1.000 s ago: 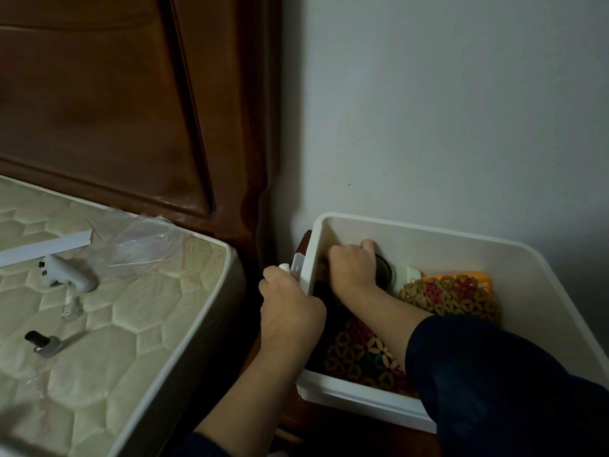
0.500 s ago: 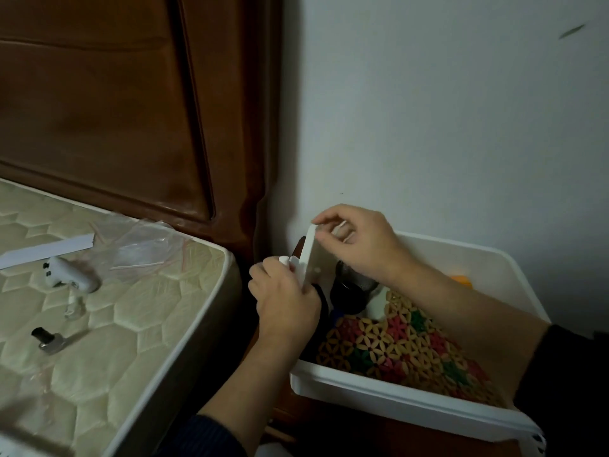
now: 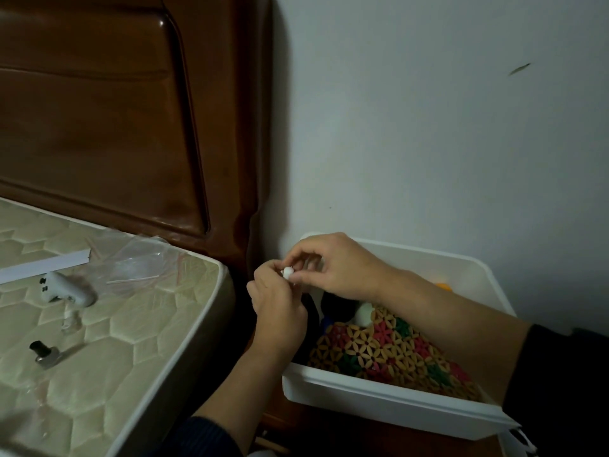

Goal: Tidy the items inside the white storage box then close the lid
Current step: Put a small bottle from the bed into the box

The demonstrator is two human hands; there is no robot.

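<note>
The white storage box (image 3: 389, 395) sits open at lower right against the wall. A colourful woven flower-pattern mat (image 3: 379, 349) lies slanted inside it.

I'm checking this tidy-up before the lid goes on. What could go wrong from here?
The small white piece, pinched between left hand and right hand at the white storage box corner, could slip from that grip into the dark gap beside the mattress. The heaped woven mat might block the lid.

- bed (image 3: 138, 351): quilted mattress, left of frame
- on it: white strip (image 3: 44, 266), clear plastic bag (image 3: 141, 263), white handheld device (image 3: 67, 288), small black-and-metal part (image 3: 44, 353)
- white storage box (image 3: 389, 402) sits on brown wooden surface (image 3: 329, 433) beside the bed
</note>
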